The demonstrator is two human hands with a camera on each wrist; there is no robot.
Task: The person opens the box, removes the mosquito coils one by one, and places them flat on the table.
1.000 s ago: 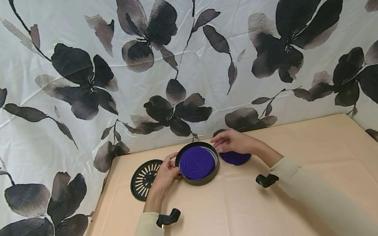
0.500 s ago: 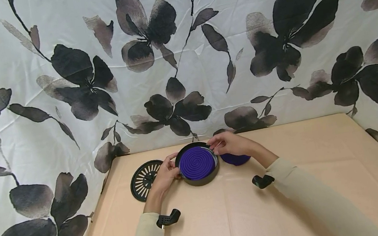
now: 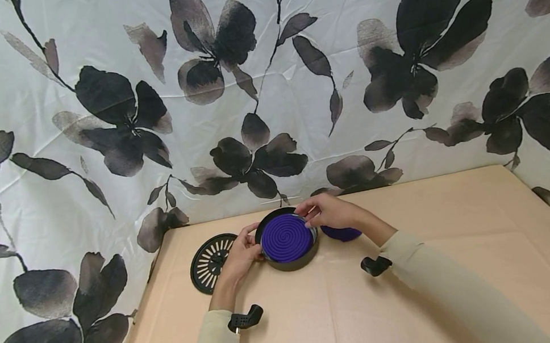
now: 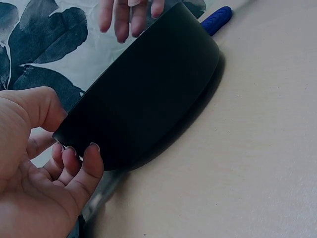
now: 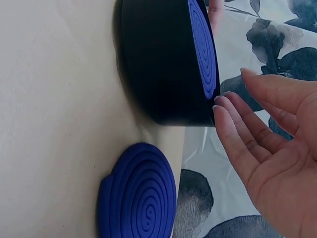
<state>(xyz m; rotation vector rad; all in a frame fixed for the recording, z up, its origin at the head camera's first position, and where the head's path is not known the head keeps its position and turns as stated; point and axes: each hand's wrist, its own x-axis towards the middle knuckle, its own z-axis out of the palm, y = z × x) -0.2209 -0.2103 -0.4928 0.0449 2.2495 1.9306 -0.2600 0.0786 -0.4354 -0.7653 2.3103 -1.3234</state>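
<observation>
A purple spiral mosquito coil [image 3: 287, 238] lies in a round black tin [image 3: 293, 265] near the table's back edge. My left hand [image 3: 240, 256] grips the tin's left side; in the left wrist view its thumb and fingers pinch the dark wall [image 4: 143, 84]. Over the upper right rim reaches my right hand [image 3: 331, 212]. In the right wrist view its fingers [image 5: 237, 144] extend to the rim, with the thumb apart and nothing held between. A second coil [image 3: 340, 234] rests on the table right of the tin, partly hidden by the right hand in the head view.
A black slotted round lid [image 3: 204, 266] lies left of the tin, partly behind the left hand. The beige tabletop [image 3: 333, 313] stretches toward the front. A floral cloth [image 3: 321, 131] hangs along the back edge.
My right hand has moved left, from beside the tin to over its upper right rim, touching near the coil's edge. The left hand keeps its grip, and the tin stays in place.
</observation>
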